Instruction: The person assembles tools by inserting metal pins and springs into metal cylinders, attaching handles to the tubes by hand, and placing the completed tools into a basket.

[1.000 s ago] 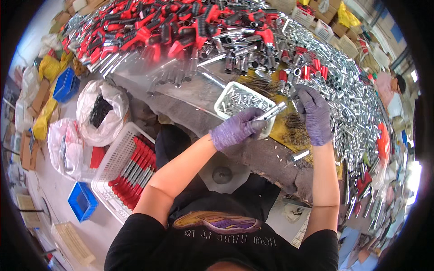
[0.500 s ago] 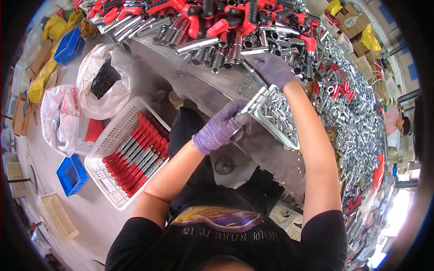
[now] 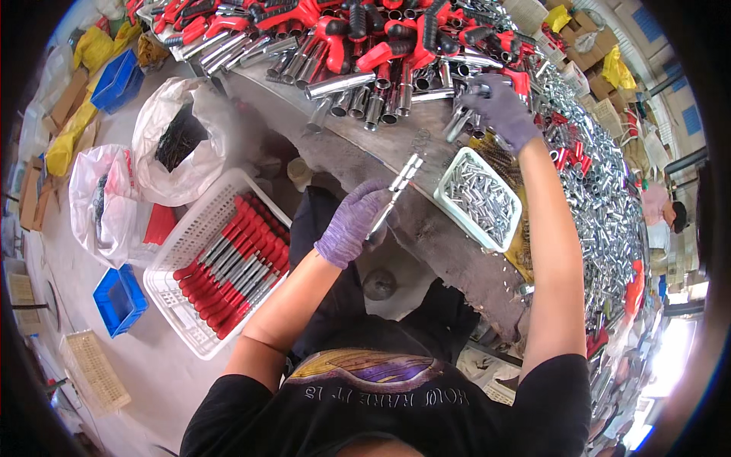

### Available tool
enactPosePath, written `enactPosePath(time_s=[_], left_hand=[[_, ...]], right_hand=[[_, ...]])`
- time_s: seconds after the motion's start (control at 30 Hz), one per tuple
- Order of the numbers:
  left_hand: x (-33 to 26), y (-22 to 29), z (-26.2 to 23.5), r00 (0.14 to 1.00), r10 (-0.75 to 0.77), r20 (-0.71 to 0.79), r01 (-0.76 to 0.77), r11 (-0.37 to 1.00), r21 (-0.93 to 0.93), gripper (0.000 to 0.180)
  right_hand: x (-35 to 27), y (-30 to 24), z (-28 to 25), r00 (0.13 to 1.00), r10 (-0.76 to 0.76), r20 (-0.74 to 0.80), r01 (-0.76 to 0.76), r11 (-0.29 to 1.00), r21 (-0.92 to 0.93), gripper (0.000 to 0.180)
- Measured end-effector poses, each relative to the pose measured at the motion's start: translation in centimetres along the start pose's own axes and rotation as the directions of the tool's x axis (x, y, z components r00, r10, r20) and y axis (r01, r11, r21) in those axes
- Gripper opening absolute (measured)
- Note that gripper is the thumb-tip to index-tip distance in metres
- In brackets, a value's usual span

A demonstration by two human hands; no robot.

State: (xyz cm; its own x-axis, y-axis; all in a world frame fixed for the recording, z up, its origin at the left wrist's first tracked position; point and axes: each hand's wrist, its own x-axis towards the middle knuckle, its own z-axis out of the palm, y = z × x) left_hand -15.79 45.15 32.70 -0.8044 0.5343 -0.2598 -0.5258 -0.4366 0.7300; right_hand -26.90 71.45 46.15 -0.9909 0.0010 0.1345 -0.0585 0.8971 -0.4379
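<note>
My left hand [image 3: 352, 227], in a purple knitted glove, is closed around a slim chrome metal rod [image 3: 403, 177] that sticks up from the fingers, tilted to the right. A thin coil that looks like a spring [image 3: 420, 140] shows faintly just beyond its tip. My right hand [image 3: 501, 110], gloved in greyish purple, is over the near right edge of the tool pile. Chrome tubes [image 3: 457, 123] lie right below its fingers. Those fingers are bent and blurred, so what they hold, if anything, is unclear. Between the hands stands a pale green tray [image 3: 440, 199] of small metal pins.
Red-and-black handled tools with chrome tubes [image 3: 373, 57] are heaped at the far side. Small metal parts [image 3: 601, 228] spread along the right. To the left, a white basket [image 3: 161, 286] holds red-handled tools, near white sacks [image 3: 152, 145] and a blue bin [image 3: 122, 301].
My right hand has moved right, off the tray's far edge to the tube pile. My left hand, still holding the rod, has shifted slightly left and nearer, away from the tray.
</note>
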Motion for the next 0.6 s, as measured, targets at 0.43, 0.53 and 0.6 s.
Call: enactPosePath(time_s=[0.43,0.53,0.6], left_hand=[[-4.6,-2.1,8.4,0.975,-0.101,0.196,0.064,0.98,0.187,0.024],[-5.6,-3.5,9.3,0.977,-0.078,0.201,0.044,0.985,0.168,0.036],[-6.1,-4.2,9.8,0.969,-0.011,0.247,-0.011,0.996,0.088,0.046]], right_hand=[[-15.8,-2.5,-7.8,0.985,0.02,0.173,-0.097,0.889,0.448,0.04],[-17.6,-2.0,-7.1,0.973,-0.092,0.214,-0.018,0.885,0.466,0.041],[-18.7,-1.9,-5.5,0.994,-0.093,0.051,0.069,0.93,0.361,0.043]])
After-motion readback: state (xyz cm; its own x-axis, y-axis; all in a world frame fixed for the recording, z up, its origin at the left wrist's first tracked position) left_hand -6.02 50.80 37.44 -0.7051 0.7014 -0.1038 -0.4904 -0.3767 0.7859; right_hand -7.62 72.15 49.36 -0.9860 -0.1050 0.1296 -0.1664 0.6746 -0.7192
